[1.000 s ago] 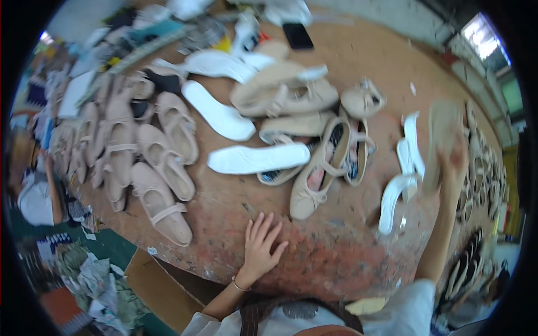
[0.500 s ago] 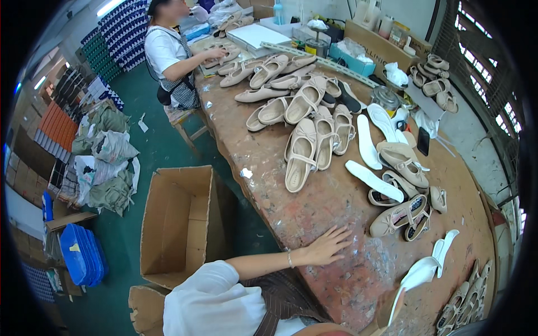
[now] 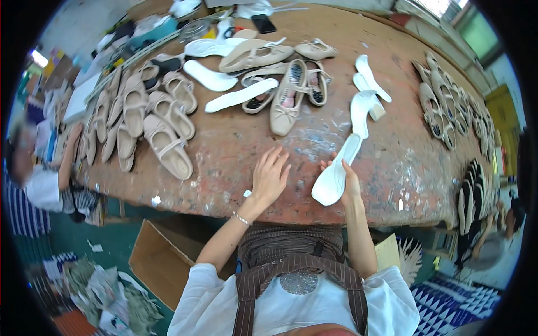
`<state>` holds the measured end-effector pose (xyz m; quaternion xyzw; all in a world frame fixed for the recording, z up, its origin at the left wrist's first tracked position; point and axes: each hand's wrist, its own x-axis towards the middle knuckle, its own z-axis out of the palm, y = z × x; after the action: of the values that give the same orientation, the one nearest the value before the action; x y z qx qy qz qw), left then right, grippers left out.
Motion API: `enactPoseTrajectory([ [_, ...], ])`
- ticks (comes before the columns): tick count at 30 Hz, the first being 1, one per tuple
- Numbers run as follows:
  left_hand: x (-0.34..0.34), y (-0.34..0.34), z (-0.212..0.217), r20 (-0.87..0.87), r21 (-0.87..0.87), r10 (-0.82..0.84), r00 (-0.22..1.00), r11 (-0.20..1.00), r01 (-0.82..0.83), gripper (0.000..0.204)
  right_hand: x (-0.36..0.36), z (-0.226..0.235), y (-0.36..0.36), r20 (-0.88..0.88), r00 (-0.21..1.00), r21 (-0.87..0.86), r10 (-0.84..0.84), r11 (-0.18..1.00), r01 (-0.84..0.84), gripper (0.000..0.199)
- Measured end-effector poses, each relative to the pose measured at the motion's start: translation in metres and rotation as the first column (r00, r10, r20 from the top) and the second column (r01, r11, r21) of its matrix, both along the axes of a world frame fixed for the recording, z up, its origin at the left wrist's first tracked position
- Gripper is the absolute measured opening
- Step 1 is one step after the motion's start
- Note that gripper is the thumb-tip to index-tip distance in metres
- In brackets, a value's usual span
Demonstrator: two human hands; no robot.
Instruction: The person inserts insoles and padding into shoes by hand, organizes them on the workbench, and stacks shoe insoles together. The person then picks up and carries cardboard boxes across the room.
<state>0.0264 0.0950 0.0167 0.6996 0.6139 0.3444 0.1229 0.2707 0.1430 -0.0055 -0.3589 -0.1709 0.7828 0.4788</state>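
My right hand (image 3: 349, 185) grips a white insole (image 3: 329, 183) by its edge, thumb on top, just above the near part of the worktable (image 3: 246, 134). The tip of that insole meets more white insoles (image 3: 362, 109) lying in a line farther off. To the left, my left hand (image 3: 270, 176) lies over the tabletop with its fingers apart and nothing in it. Beyond it stands a beige strap shoe (image 3: 288, 103) with a patterned lining. Beside that shoe, a loose white insole (image 3: 241, 96) rests across another shoe.
Many beige shoes (image 3: 162, 140) crowd the table's left side, and more pairs (image 3: 443, 101) stand at the right. A phone (image 3: 263, 23) lies at the back. An open cardboard box (image 3: 162, 263) sits below the front edge. Co-workers are at the left and right ends.
My view has swung to the right. The insole in my right hand has come up to the middle of the view. My left hand still lies spread at the table.
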Motion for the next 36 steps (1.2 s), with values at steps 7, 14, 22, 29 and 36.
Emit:
enactPoseTrajectory([
  [7, 0.067, 0.183, 0.017, -0.087, 0.036, -0.155, 0.984, 0.987, 0.159, 0.038, 0.034, -0.008, 0.011, -0.186, 0.979, 0.002, 0.083, 0.996, -0.084, 0.062],
  [14, 0.097, 0.316, 0.035, -0.461, 0.198, 0.062, 0.885, 0.980, 0.035, 0.040, 0.055, -0.011, -0.026, -0.299, 0.953, -0.014, -0.046, 0.999, 0.044, 0.064],
  [22, 0.036, 0.407, 0.077, -0.538, -0.103, -0.032, 0.842, 0.994, -0.028, 0.029, 0.062, -0.022, -0.025, -0.442, 0.895, -0.031, -0.062, 0.998, 0.054, 0.067],
  [29, -0.060, 0.264, 0.161, 0.192, 0.047, -0.234, 0.953, 0.972, 0.229, 0.025, 0.061, -0.023, -0.024, -0.455, 0.890, -0.013, -0.035, 0.999, 0.033, 0.070],
  [36, -0.035, 0.165, 0.083, 0.462, -0.042, -0.376, 0.803, 0.895, 0.444, 0.038, 0.058, -0.019, -0.024, -0.457, 0.889, 0.038, 0.002, 0.999, 0.018, 0.067],
])
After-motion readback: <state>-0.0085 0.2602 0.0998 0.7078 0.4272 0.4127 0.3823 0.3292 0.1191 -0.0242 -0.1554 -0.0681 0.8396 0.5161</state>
